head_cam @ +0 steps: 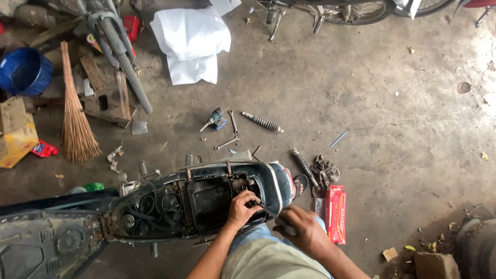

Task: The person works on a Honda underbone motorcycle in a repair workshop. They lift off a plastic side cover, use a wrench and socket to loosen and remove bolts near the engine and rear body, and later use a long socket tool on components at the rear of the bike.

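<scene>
Clearly the scooter [155, 206] is well into being stripped: its seat is off and the body lies open along the lower left of the concrete floor [403, 134], showing the black storage well, hoses and wiring inside. By my reckoning the taking-apart is mostly done and nothing is going back on yet. Two coil shock absorbers [262, 122] are already out, one lying on the floor past the tail, the other just beside a dark rag [325, 173]. A red carton [336, 214] rests near the person's knee, seemingly unopened. A cordless drill [213, 119] and two spanners [227, 142] lie set down beyond the scooter. The left hand [242, 207] is curled inside the rear of the open body, fingers pinching a black cable or strap there. The right hand [299, 227] is closed around something small by the tail; I cannot tell what.
</scene>
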